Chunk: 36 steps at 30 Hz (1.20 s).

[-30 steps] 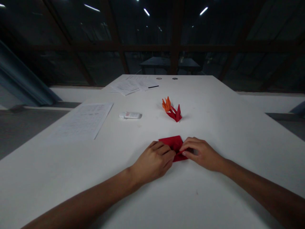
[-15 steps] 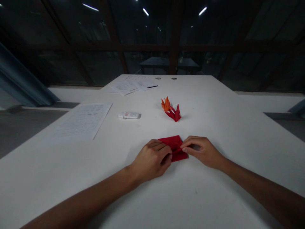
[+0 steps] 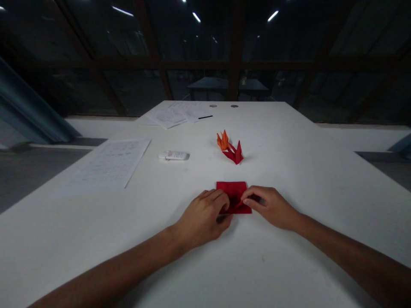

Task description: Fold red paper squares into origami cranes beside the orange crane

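A folded sheet of red origami paper (image 3: 231,187) lies on the white table (image 3: 282,261) between my hands. Bent over its left side, my left hand (image 3: 207,216) grips the paper, with the thumb near the lower edge and the fingers on top. My right hand (image 3: 269,206) pinches a raised fold of the paper at the right between thumb and fingertips. Beyond the paper stand an orange origami crane (image 3: 223,141) and a red origami crane (image 3: 236,155), touching or nearly so.
A white correction-tape-like case (image 3: 174,155) rests left of the cranes. Written sheets (image 3: 111,162) lie at the left, with more papers (image 3: 173,114) and a black pen (image 3: 205,117) farther back. Dark windows (image 3: 199,38) rise behind the table.
The red paper has turned slightly and now sits squarer to me. My right hand has shifted a little left and down, still pinching the fold.
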### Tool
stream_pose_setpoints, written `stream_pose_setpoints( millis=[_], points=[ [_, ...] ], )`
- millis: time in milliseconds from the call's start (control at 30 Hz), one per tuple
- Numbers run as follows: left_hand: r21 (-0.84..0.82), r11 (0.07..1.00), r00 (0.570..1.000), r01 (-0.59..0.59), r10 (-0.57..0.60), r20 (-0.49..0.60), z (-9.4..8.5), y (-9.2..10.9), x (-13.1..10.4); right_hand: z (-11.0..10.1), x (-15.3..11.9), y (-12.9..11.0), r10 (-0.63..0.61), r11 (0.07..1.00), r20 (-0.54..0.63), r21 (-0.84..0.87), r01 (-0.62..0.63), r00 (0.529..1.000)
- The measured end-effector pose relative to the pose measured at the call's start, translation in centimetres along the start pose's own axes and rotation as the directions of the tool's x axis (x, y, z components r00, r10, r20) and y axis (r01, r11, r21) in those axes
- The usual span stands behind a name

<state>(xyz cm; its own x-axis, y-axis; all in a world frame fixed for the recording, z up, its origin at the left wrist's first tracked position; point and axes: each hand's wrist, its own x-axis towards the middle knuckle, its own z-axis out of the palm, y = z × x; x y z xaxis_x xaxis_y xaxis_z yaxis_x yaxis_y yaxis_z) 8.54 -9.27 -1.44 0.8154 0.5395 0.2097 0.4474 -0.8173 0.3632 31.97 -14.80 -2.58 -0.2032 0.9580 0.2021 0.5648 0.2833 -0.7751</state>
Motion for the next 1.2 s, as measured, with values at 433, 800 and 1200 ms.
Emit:
stream_pose_setpoints(
  millis=[433,800,1200],
  points=[
    [-0.12,0.993,0.999,-0.023,0.021,-0.025,0.2,-0.1,0.2,0.9,-0.1,0.3,0.107,0.99,-0.129,0.101,-0.095,0.986],
    [-0.091,0.995,0.994,-0.03,0.02,-0.11,0.8,-0.1,0.5,1.8,0.4,0.7,0.098,0.982,-0.235,0.18,-0.055,0.967],
    [-0.07,0.996,0.996,-0.061,0.056,-0.073,0.9,-0.1,0.5,2.1,0.8,0.2,-0.071,0.942,-0.167,-0.335,0.011,0.983]
  ],
)
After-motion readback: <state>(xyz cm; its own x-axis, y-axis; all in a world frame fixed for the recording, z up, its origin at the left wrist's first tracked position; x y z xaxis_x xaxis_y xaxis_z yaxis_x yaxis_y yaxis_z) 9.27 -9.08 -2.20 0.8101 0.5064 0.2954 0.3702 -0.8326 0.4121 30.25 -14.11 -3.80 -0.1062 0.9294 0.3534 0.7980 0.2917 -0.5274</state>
